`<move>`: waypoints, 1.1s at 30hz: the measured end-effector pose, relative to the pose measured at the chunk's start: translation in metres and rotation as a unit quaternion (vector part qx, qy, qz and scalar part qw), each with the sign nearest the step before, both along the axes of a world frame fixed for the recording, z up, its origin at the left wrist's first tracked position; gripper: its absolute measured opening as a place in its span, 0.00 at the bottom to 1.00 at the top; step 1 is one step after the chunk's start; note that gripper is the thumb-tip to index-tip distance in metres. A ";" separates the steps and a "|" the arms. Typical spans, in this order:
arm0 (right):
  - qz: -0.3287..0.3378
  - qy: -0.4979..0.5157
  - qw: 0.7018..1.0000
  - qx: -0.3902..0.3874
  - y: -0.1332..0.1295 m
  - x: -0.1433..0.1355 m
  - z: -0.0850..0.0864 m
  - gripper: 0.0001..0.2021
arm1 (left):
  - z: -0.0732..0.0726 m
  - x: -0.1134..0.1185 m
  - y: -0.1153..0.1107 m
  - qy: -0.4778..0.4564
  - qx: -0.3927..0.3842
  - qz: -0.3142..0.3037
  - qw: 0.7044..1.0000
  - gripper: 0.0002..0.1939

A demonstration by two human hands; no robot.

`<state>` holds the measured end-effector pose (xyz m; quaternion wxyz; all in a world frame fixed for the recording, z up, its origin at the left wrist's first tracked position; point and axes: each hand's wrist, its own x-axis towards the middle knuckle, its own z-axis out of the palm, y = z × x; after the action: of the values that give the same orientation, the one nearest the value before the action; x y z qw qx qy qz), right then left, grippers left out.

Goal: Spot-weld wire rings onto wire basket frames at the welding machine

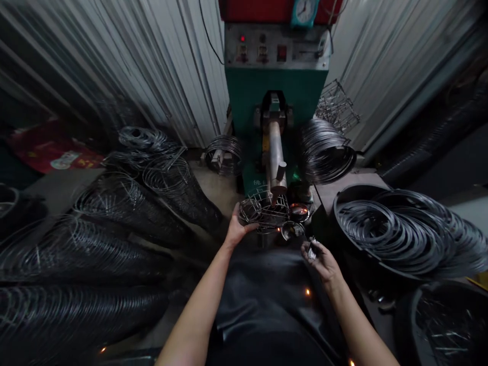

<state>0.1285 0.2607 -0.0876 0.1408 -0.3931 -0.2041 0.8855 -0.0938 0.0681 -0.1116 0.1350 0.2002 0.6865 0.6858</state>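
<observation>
My left hand (241, 229) is closed on the left side of a small wire basket (263, 209), its thumb along the lower edge. The basket sits under the tip of a welding machine's metal arm (276, 157). My right hand (320, 260) is lower and to the right, apart from the basket. Its fingers are curled around something small and silvery-white that I cannot make out. Just beyond those fingers is a round metal cup (293, 231), with a second round cup (299, 212) glowing orange behind it. Sparks show over the dark apron (267, 300).
The green machine (244, 86) has a red-lit panel. Wire ring coils hang left (224, 155) and right (324, 152) of its arm. Rows of stacked wire rings (76, 249) fill the left. At right stand a tub (339, 203) of wire rings and a bin (404, 325) of wire pieces.
</observation>
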 end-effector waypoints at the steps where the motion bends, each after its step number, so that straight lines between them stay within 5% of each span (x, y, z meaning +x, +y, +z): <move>1: -0.004 0.004 1.000 0.002 0.000 -0.001 0.001 0.07 | -0.007 0.001 0.001 -0.026 0.024 -0.006 0.999 0.57; 5: -0.011 0.025 0.997 0.073 -0.003 -0.002 0.003 0.08 | -0.016 0.000 0.007 -0.072 0.072 0.008 0.995 0.55; 8: -0.058 -0.026 0.961 0.270 -0.008 0.007 -0.006 0.10 | -0.012 0.001 0.004 -0.064 0.082 0.017 0.994 0.52; 12: 0.025 -0.147 0.783 0.603 -0.014 0.036 -0.035 0.10 | -0.001 0.017 -0.016 -0.011 0.075 -0.032 0.997 0.53; 15: 0.134 -0.196 0.668 0.705 -0.015 0.051 -0.042 0.09 | 0.012 0.039 -0.030 0.088 0.029 -0.034 0.995 0.51; 19: 0.227 -0.127 0.599 0.757 -0.023 0.041 0.005 0.09 | 0.039 0.067 -0.031 0.276 -0.112 -0.009 0.955 0.43; 23: 0.323 -0.147 0.472 0.807 -0.042 0.006 0.076 0.12 | 0.070 0.086 -0.019 0.375 -0.222 0.015 0.900 0.35; 25: 0.343 -0.180 0.426 0.818 -0.051 -0.012 0.095 0.12 | 0.081 0.092 -0.014 0.384 -0.251 0.011 0.889 0.33; 28: 0.299 -0.193 0.430 0.830 -0.060 -0.029 0.095 0.10 | 0.088 0.097 -0.011 0.386 -0.260 -0.010 0.885 0.30; 33: 0.221 -0.064 0.558 0.797 -0.066 -0.032 0.068 0.10 | 0.089 0.097 -0.012 0.358 -0.251 -0.020 0.899 0.29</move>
<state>0.0969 0.1945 -0.0200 0.1836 -0.1186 -0.9156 0.3375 0.0028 0.0562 -0.0224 -0.0606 0.4057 0.8336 0.3699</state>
